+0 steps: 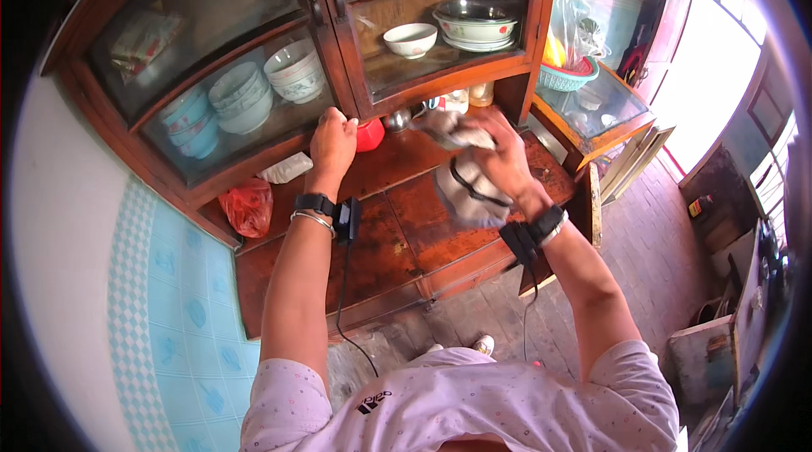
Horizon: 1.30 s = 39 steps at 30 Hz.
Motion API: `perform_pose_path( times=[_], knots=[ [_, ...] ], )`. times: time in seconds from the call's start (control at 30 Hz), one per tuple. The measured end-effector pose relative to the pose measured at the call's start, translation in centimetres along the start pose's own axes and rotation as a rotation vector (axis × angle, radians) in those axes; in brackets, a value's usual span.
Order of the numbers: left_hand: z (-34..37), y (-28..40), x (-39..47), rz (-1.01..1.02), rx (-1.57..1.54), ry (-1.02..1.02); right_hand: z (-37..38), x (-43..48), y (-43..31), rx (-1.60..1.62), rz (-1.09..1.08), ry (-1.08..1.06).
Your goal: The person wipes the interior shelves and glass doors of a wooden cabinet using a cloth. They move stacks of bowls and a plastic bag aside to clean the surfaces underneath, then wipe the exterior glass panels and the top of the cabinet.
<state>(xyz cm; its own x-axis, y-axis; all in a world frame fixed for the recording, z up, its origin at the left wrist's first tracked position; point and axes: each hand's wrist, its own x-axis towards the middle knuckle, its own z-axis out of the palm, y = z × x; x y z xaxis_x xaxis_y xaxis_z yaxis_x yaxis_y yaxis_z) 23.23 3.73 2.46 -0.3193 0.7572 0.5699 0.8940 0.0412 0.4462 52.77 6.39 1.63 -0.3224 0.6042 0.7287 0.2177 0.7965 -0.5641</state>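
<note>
My left hand [334, 144] is curled around the lower edge of the left glass-paned door [254, 163] of a wooden cabinet, close to where the two doors meet. Its fingertips are partly hidden, though the grip looks closed. A pale cloth [469, 198] with a dark stripe hangs from my right hand [505, 157], blurred by motion. It is above the reddish-brown wooden countertop [374, 230], below the right door [444, 85]. Black straps and silvery bangles circle both wrists.
Stacked bowls [241, 100] stand behind the left glass. A red plastic bag [247, 208], red container [370, 135] and round metal item [398, 119] sit on the counter. At right, a blue basket [568, 76] rests on a glass-topped case [596, 113].
</note>
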Motion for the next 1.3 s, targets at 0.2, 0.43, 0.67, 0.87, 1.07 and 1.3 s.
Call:
perform_pose_path(
  times=[0.2, 0.43, 0.67, 0.87, 1.07, 1.3],
  knots=[
    [0.9, 1.3, 1.2, 0.07, 0.022, 0.006, 8.8, 9.3, -0.7, -0.261, -0.316, 0.021],
    [2.8, 1.0, 1.9, 0.094, 0.199, 0.144, 12.4, 9.7, 4.8, -0.377, -0.411, -0.118],
    [2.8, 0.8, 1.3, 0.1, 0.092, 0.224, 0.6, 12.9, 15.6, -0.258, -0.369, 0.038],
    [1.9, 1.2, 0.9, 0.066, 0.044, 0.223, -5.2, 13.0, 20.5, -0.4, -0.109, 0.067],
    [1.9, 0.9, 1.1, 0.132, 0.064, 0.213, 6.8, 9.9, 14.0, -0.146, -0.291, 0.066],
    [1.3, -0.4, 1.0, 0.097, -0.087, 0.144, 16.1, 8.0, 4.2, 0.016, -0.208, -0.074]
  ],
)
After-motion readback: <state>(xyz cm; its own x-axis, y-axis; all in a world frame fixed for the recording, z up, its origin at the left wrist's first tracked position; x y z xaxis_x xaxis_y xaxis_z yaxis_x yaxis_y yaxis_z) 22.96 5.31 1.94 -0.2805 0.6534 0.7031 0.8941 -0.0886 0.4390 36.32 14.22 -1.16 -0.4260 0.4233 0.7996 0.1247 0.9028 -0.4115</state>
